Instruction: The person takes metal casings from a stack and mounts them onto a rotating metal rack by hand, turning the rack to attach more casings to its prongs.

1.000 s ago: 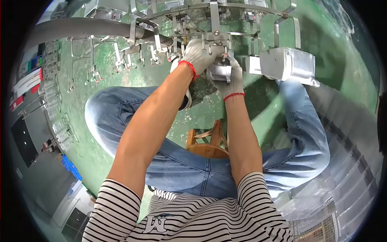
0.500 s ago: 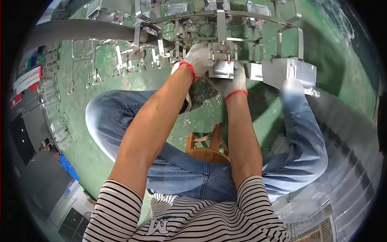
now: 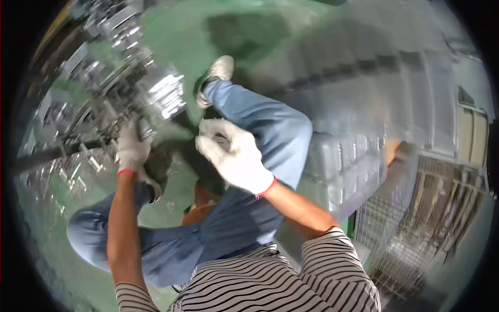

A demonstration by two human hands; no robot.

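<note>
Left grip: gloved left hand [image 3: 133, 148] at the rack [image 3: 41, 157], fingers blurred; whether closed, cannot tell.
Small metal block [image 3: 147, 129]: beside the left hand's fingertips, at the rack's near side; left hand nearer; long axis unclear.
Right grip: right hand [image 3: 236, 158] well right of the rack, loosely curled, part-open; nothing seen held.
Metal sheets [image 3: 358, 125]: farther right of the rack.
Obscured: rack detail, motion-smeared.

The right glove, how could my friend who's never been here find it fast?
Start at the striped shirt, low in the picture, and follow its right sleeve along the forearm. The white glove with the red cuff is at the end. Its fingers curl over the floor, while the other glove is beside the metal frames.
</note>
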